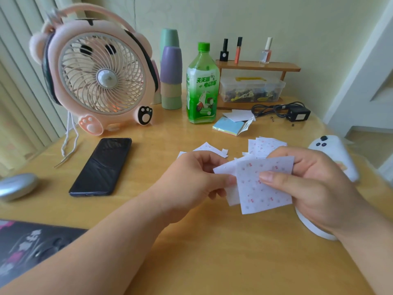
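Observation:
Above the wooden table (148,209), both hands hold small white paper squares printed with red dots. My right hand (314,188) grips the front square (263,196), thumb lying across its face. My left hand (191,179) pinches the left edge of a second square (225,169) that sits partly behind the first. More of the same squares lie on the table just beyond the hands, in a stack (265,145) on the right and a loose piece (210,148) on the left.
A black phone (102,167) lies left of the hands. Behind stand a pink fan (100,75), stacked cups (171,71), a green bottle (202,86), coloured notepaper (229,125), a shelf with a plastic box (252,88) and a black adapter (297,114). A white device (338,154) sits at right.

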A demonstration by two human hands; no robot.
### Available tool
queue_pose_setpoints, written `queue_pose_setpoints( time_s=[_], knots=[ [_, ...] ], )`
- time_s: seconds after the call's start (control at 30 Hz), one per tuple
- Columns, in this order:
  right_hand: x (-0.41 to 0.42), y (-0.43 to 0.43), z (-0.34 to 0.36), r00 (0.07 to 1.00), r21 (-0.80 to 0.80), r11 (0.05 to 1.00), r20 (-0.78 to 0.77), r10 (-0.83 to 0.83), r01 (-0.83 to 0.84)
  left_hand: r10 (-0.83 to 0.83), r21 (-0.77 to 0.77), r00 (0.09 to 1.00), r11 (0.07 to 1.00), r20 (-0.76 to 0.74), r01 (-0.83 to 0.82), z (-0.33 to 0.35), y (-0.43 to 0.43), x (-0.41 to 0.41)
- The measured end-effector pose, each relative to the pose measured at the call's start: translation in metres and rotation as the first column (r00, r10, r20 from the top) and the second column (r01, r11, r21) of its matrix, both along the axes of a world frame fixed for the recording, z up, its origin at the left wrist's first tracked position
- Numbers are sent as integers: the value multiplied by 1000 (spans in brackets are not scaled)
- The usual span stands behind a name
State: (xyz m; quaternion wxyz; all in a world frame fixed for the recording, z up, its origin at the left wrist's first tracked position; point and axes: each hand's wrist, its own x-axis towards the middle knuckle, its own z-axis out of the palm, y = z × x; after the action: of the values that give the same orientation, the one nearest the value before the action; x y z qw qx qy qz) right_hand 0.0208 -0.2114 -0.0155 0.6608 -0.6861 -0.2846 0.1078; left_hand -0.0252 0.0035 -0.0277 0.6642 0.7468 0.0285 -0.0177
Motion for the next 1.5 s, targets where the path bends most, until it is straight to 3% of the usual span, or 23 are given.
queue_pose_setpoints(
  time_s=[0.2,0.43,0.63,0.83,1.03,1.13,1.2,1.27,1.3,1.33,1.4,1.43,1.5],
  knots=[
    [1,1,4,999,20,998,-9,-52,52,-88,-41,995,995,-40,87,1,0,-2],
    [3,1,1,993,100,989,-37,-109,112,-83,-171,995,983,-60,72,2,2,-4],
    [2,0,2,998,35,998,9,-56,56,-278,-159,956,952,-96,261,4,-1,-7],
    [-4,-3,2,997,-49,996,26,69,-68,-263,-352,954,915,-143,199,5,0,-3],
    [-5,-5,4,995,-79,993,40,91,-87,-116,-162,990,982,-84,101,1,-3,-3],
    [-6,-2,5,994,-105,994,112,3,8,-8,-150,999,989,-34,3,-1,-6,-2],
    [-6,0,10,983,-27,994,153,-103,108,54,-167,999,985,6,-52,0,-8,-2],
    [2,-4,15,987,181,970,-42,-155,160,106,-198,994,975,21,-100,0,-8,-2],
    [4,-8,19,978,297,949,-203,-46,107,121,-215,993,970,20,-114,0,-8,-1],
    [3,-7,24,929,420,907,-325,179,-28,133,-217,991,968,11,-128,0,-9,-1],
    [-2,0,29,682,631,744,-446,580,-220,139,-178,990,974,-20,-141,-3,-10,0],
    [-2,-1,24,655,614,752,-469,593,-241,144,-120,989,982,-40,-148,-5,-10,0],
    [3,3,5,755,334,896,-494,431,-293,162,48,984,986,-68,-159,-9,-12,1]
  ],
)
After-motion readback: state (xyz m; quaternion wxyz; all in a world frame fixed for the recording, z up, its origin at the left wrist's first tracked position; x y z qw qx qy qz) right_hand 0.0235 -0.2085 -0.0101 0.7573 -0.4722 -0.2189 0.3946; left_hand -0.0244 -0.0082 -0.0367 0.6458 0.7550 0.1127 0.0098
